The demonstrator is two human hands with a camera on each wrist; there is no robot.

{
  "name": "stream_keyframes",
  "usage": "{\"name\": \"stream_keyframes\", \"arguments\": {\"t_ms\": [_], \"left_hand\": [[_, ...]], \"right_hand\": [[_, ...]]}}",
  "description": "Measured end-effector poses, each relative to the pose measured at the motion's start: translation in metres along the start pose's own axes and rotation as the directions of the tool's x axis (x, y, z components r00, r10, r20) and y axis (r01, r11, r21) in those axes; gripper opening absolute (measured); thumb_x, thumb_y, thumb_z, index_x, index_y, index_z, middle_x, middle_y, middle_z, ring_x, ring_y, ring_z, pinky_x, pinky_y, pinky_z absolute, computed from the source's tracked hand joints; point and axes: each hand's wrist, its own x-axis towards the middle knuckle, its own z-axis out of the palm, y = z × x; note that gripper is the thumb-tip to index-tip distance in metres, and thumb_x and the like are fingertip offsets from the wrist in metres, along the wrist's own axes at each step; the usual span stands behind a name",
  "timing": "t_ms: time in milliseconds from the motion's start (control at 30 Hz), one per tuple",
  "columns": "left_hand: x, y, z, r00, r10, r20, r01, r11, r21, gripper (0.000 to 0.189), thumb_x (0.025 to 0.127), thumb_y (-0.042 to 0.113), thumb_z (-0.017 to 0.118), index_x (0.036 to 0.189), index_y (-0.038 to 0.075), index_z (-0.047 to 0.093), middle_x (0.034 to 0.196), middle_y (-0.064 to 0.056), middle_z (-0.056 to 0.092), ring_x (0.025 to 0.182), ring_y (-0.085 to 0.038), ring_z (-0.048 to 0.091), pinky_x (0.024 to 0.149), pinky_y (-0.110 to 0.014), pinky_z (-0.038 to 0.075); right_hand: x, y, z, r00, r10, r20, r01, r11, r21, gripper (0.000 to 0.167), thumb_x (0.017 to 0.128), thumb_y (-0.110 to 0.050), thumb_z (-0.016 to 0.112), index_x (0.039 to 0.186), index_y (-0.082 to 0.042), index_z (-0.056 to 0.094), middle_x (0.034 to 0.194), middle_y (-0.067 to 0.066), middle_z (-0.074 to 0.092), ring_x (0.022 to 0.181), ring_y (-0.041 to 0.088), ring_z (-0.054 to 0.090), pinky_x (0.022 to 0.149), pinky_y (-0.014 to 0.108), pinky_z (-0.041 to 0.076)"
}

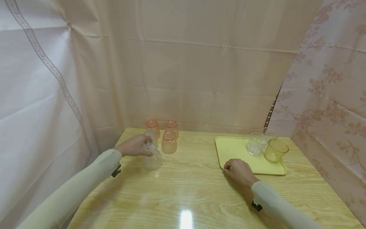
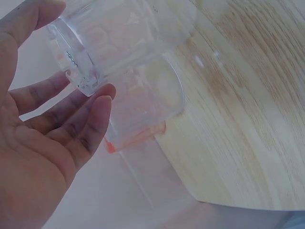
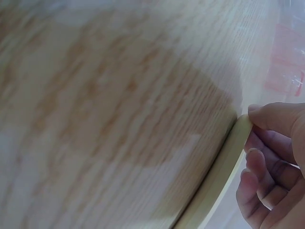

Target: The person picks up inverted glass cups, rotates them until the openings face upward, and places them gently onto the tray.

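Observation:
My left hand (image 1: 139, 146) grips a clear glass (image 1: 152, 160) by its base, thumb on one side and fingers on the other. The glass is upside down with its mouth toward the table; in the left wrist view the clear glass (image 2: 119, 33) shows small marks on its base. Behind the hand is another clear glass (image 1: 151, 135), partly hidden. My right hand (image 1: 238, 170) is at the near left corner of a yellow tray (image 1: 231, 148). In the right wrist view the thumb and curled fingers pinch the tray rim (image 3: 224, 167).
Upside down near the back left edge stand three orange-pink glasses, one nearer (image 1: 169, 143) and two farther back (image 1: 152, 127). On the tray are an upright clear glass (image 1: 256, 143) and an amber glass (image 1: 275, 150). Curtains (image 1: 200, 79) hang around the wooden table (image 1: 183, 187).

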Motion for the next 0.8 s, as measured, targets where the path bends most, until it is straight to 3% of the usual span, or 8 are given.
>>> {"name": "stream_keyframes", "arguments": {"t_ms": [200, 367, 533, 800], "left_hand": [[0.002, 0.007, 0.003, 1.000, 0.000, -0.004, 0.000, 0.999, -0.040, 0.058, 0.079, 0.037, 0.084, 0.119, -0.002, 0.067, 0.101, -0.011, 0.070, 0.085, -0.019, 0.064, 0.072, -0.035, 0.053], [0.004, 0.013, 0.004, 0.999, 0.025, -0.026, -0.027, 0.997, -0.072, 0.047, 0.081, 0.036, 0.083, 0.112, 0.004, 0.068, 0.096, -0.009, 0.069, 0.082, -0.018, 0.063, 0.070, -0.036, 0.052], [0.009, 0.011, 0.012, 0.999, 0.001, -0.038, -0.006, 0.992, -0.124, 0.045, 0.083, 0.041, 0.083, 0.109, 0.009, 0.066, 0.097, -0.004, 0.068, 0.087, -0.018, 0.062, 0.072, -0.036, 0.053], [0.013, 0.017, 0.022, 0.999, -0.009, -0.049, 0.000, 0.985, -0.175, 0.048, 0.083, 0.042, 0.084, 0.110, 0.006, 0.066, 0.101, -0.007, 0.065, 0.090, -0.020, 0.061, 0.074, -0.035, 0.054]], "right_hand": [[-0.002, -0.001, 0.000, 1.000, -0.012, -0.003, 0.012, 1.000, 0.011, 0.006, 0.089, -0.020, 0.081, 0.088, -0.016, 0.078, 0.084, -0.011, 0.069, 0.080, 0.011, 0.066, 0.069, 0.032, 0.056], [-0.001, -0.001, 0.000, 1.000, -0.005, -0.005, 0.005, 1.000, 0.014, 0.005, 0.089, -0.020, 0.082, 0.088, -0.016, 0.078, 0.085, -0.011, 0.069, 0.080, 0.011, 0.066, 0.070, 0.032, 0.056], [0.000, -0.001, -0.001, 1.000, 0.008, -0.003, -0.008, 1.000, 0.009, 0.006, 0.090, -0.020, 0.081, 0.088, -0.015, 0.079, 0.085, -0.011, 0.069, 0.082, 0.013, 0.067, 0.072, 0.035, 0.057], [0.000, -0.001, 0.001, 1.000, 0.012, -0.007, -0.012, 1.000, 0.002, 0.005, 0.089, -0.020, 0.081, 0.090, -0.016, 0.079, 0.084, -0.012, 0.070, 0.081, 0.011, 0.067, 0.070, 0.034, 0.056]]}}
